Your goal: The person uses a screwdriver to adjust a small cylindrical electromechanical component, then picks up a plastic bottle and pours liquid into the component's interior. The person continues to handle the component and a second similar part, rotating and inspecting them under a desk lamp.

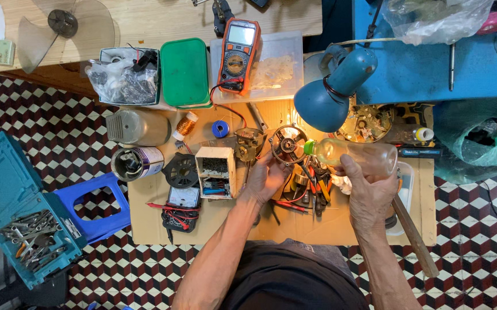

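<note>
Two bare hands work over a cluttered cardboard-covered tabletop (329, 224), seen from above under the glow of a blue desk lamp (334, 92). The right hand (369, 192) wraps its grip around a clear plastic bottle (354, 154) with a green cap, held on its side so the capped end points toward nine o'clock, at the round motor housing (288, 143). The left hand (264, 177) rests just at six o'clock of that housing, fingers curled against its lower edge; whether the grip truly closes on it cannot be told from this angle.

Judging by the pose, the step in hand looks like bringing the bottle's tip to the motor's centre while the other hand steadies the part. The next move would call for a fine tilt of the bottle and a firm brace on the housing so it does not shift.

Around the work lie an orange multimeter (238, 54) at eleven o'clock, a green lid (185, 72) beside it, a small wooden box (215, 171) at nine o'clock, and an open teal tool case (24, 229) on the tiled floor far off at eight o'clock.
</note>
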